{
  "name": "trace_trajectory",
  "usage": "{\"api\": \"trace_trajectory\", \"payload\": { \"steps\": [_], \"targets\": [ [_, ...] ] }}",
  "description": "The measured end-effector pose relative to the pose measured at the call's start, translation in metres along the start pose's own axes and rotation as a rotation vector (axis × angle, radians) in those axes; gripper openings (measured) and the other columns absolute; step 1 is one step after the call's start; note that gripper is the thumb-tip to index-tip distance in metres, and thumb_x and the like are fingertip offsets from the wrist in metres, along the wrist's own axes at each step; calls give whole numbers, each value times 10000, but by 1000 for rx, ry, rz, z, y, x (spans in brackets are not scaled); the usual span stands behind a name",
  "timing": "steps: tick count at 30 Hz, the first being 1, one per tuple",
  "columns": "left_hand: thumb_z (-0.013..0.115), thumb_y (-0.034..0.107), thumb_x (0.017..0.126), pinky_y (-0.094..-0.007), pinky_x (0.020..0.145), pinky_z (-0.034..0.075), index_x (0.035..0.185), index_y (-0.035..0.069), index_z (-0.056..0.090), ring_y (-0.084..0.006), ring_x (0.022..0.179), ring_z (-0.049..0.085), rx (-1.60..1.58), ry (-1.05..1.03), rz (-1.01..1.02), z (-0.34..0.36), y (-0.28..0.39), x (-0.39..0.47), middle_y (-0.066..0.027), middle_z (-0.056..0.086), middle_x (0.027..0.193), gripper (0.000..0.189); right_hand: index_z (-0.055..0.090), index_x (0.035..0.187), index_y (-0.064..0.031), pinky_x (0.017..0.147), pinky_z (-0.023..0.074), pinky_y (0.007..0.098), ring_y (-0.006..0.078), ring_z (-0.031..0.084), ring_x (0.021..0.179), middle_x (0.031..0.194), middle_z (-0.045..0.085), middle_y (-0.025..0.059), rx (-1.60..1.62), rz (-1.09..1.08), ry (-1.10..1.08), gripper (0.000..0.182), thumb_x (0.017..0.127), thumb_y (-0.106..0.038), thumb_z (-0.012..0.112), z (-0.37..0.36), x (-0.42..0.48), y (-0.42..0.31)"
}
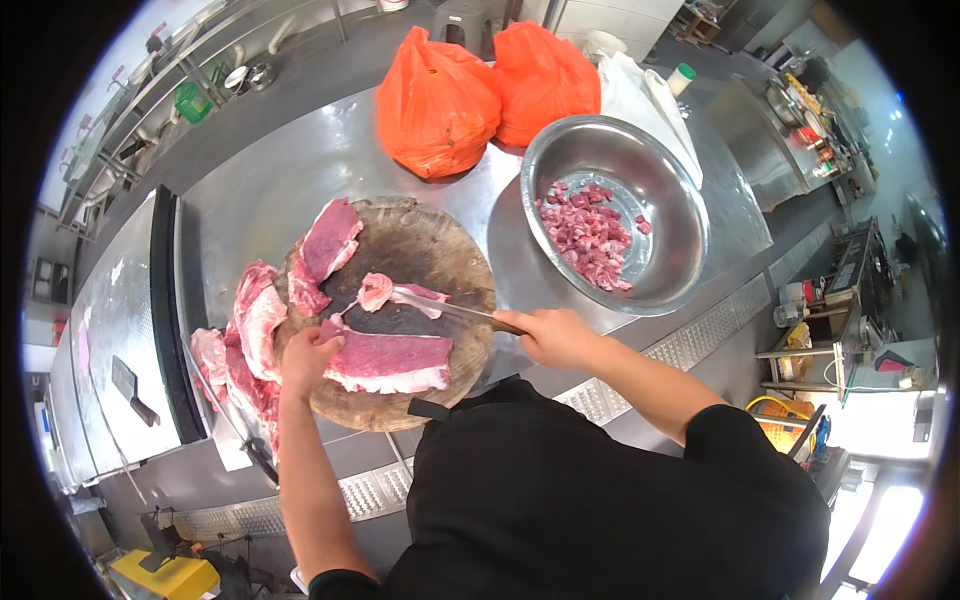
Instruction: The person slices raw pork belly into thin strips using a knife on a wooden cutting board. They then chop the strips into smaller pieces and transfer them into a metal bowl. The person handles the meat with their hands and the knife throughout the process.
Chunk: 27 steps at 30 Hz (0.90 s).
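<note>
A round wooden chopping block [420, 225] lies before me on the steel table. My left hand [309, 358] grips the left end of a long slab of raw meat [390, 356] with a white fat edge. In my right hand [556, 337] is the handle of a knife [461, 311], its blade pointing left over the block. The blade's tip meets a trimmed strip of meat and fat [377, 291], which a thin strand joins to the slab. Another raw piece [328, 238] rests on the block's upper left edge.
Larger meat pieces [255, 322] lie left of the block, beside a honing steel [251, 446]. A cleaver [132, 390] sits on the left steel surface. Diced meat [589, 236] fills part of a steel basin [675, 217]. Two tied orange bags [439, 105] stand behind.
</note>
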<state>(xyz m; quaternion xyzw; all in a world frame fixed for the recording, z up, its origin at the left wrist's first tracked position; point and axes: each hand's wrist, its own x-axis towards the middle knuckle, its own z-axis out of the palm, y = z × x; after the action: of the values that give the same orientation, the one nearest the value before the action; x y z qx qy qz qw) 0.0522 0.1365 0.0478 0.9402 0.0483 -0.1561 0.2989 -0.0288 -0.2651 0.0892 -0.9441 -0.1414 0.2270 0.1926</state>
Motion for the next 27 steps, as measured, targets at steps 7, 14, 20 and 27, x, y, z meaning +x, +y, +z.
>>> {"api": "trace_trajectory", "payload": {
  "steps": [7,14,20,27],
  "targets": [
    [779,301,755,-335,686,490,877,-32,639,-186,708,611,-515,244,-304,21,-26,-26,-89,657,771,381,454,1402,-277,677,516,475,362,647,746,903,641,172,-7,-221,130,550,869,-147,504,3,6,-37],
    [767,273,738,-330,669,486,948,-47,683,-180,710,621,-421,263,-180,23,-49,-20,-105,679,781,392,452,1400,-293,659,536,456,358,666,756,910,638,183,-198,-396,-21,536,881,-160,471,24,95,-101],
    [677,136,681,-381,682,492,790,-24,582,-267,669,616,-282,440,-150,32,-22,-27,-174,631,706,216,498,1351,-313,661,543,456,357,674,784,897,649,201,-192,-377,85,481,897,-169,434,23,128,-99],
    [720,247,745,-343,682,490,948,-33,667,-200,719,627,-514,377,-179,25,-29,-28,-127,669,770,350,458,1392,-300,690,548,463,356,670,824,966,627,206,-297,-468,42,501,906,-178,445,13,104,-96]
  ]
}}
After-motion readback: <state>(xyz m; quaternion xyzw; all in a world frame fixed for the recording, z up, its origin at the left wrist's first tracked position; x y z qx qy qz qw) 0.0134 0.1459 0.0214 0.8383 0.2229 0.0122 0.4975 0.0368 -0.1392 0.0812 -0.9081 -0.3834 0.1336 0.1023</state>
